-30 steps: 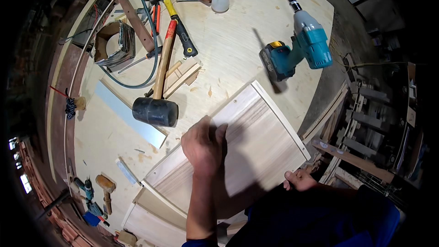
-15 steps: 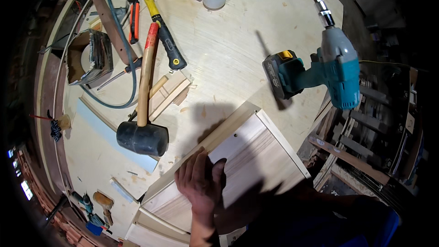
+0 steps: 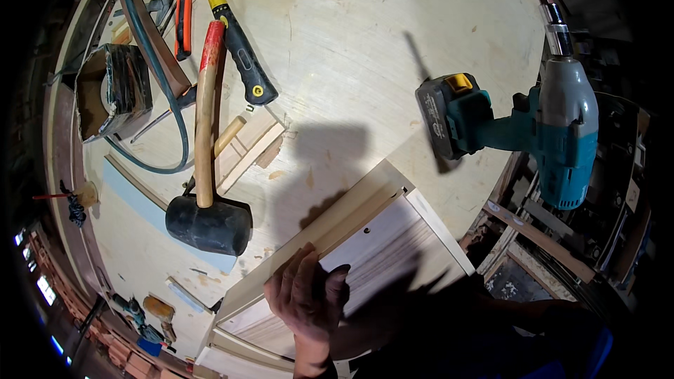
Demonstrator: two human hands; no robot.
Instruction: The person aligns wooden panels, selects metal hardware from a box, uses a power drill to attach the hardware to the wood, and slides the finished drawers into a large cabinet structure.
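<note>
Tilted since the earlier frame: shallow wooden box (image 3: 394, 238), with more of the outer side wall now showing along the far edge. Shifted along with that edge: left hand (image 3: 302, 298). Moved out of sight into deep shadow near the right corner: right hand; cannot tell finger state.

Position of box: near side of pale work table (image 3: 449, 35), set slantwise, inner panel toward the viewer, with a small dark hole near the far corner. Left-hand fingers: bent, placed on the far edge of the box; thumb set apart, over the panel side. Cannot tell whether clamped on the edge. Just below and left of the box: another pale wooden part (image 3: 237, 362).

To the left, on the table: mallet (image 3: 204, 186) with black head, red-ended handle pointing away. Beside the mallet handle: hammer (image 3: 240, 49) with yellow neck and black grip. Left of the hammer: tool with orange handles (image 3: 183, 21). Between mallet and box, farther off: short wood strips (image 3: 249, 151). Partly under the mallet head: light-blue strip (image 3: 140, 200).

To the right, well apart from the left hand: teal power driver (image 3: 567, 126), with battery pack on the table and chrome shaft pointing away.
</note>
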